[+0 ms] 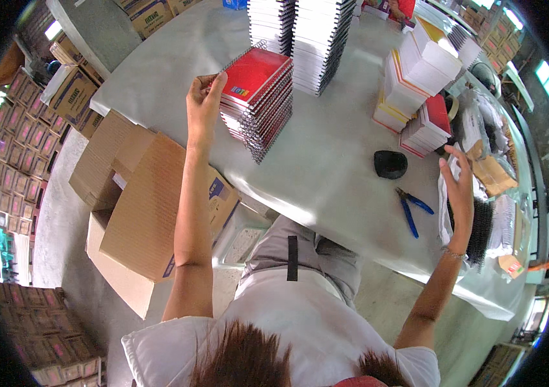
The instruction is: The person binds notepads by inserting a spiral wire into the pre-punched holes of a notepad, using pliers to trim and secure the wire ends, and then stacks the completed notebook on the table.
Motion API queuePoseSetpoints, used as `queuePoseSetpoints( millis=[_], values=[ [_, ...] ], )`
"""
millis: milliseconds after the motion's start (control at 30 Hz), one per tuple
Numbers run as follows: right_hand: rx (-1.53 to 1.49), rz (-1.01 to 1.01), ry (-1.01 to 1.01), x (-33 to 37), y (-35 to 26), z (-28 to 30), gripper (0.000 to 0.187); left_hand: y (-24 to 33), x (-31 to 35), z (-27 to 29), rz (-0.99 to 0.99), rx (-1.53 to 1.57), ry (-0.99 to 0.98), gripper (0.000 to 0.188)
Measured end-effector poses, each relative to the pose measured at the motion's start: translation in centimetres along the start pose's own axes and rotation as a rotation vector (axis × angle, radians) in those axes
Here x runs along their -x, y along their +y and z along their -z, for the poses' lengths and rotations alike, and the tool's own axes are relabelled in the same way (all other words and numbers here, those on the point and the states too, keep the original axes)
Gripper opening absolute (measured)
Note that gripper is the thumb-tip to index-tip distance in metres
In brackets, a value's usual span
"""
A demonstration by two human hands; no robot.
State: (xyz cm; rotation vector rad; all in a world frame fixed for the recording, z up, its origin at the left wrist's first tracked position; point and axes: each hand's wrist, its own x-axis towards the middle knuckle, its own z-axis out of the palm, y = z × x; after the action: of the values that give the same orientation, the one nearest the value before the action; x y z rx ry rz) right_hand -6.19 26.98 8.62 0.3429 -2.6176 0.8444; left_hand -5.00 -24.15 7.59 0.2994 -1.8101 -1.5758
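A stack of red-covered spiral notebooks (256,106) stands on the table, its wire coils showing along the sides. My left hand (205,100) is at the left edge of the top red notebook (257,72), thumb and fingers closed at its cover's edge. My right hand (459,175) is over the right side of the table with its fingers apart, holding nothing. It is nearest to a small stack of red-covered books (428,126) and the black binding coils (479,229). Blue-handled pliers (411,209) and a black rounded object (390,164) lie to its left.
Tall stacks of coil-bound books (318,48) stand behind the notebooks. White page blocks (416,71) are piled at the far right. Plastic-wrapped bundles (484,135) line the right edge. An open cardboard box (139,200) is at my left, and stacked cartons (26,135) stand beyond it.
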Motion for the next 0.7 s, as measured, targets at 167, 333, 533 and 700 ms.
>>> queuePoseSetpoints(
  millis=[167, 333, 533, 700],
  values=[
    [-0.101, 0.003, -0.025, -5.4, 2.4, 0.2, 0.040, -0.2, 0.4, 0.7, -0.010, -0.001, 0.022, 0.043],
    [-0.028, -0.093, 0.136, -10.5, 7.5, -1.7, 0.051, 0.2, 0.8, 0.3, -0.054, -0.156, 0.046, 0.054],
    [-0.271, -0.510, -0.099, -13.4, 8.7, -4.5, 0.062, 0.1, 1.2, 1.0, -0.186, -0.245, 0.135, 0.061],
    [-0.397, -0.459, -0.021, -12.4, 11.1, -4.6, 0.060, 2.8, 2.9, 0.7, -0.441, -0.303, 0.303, 0.031]
  ],
)
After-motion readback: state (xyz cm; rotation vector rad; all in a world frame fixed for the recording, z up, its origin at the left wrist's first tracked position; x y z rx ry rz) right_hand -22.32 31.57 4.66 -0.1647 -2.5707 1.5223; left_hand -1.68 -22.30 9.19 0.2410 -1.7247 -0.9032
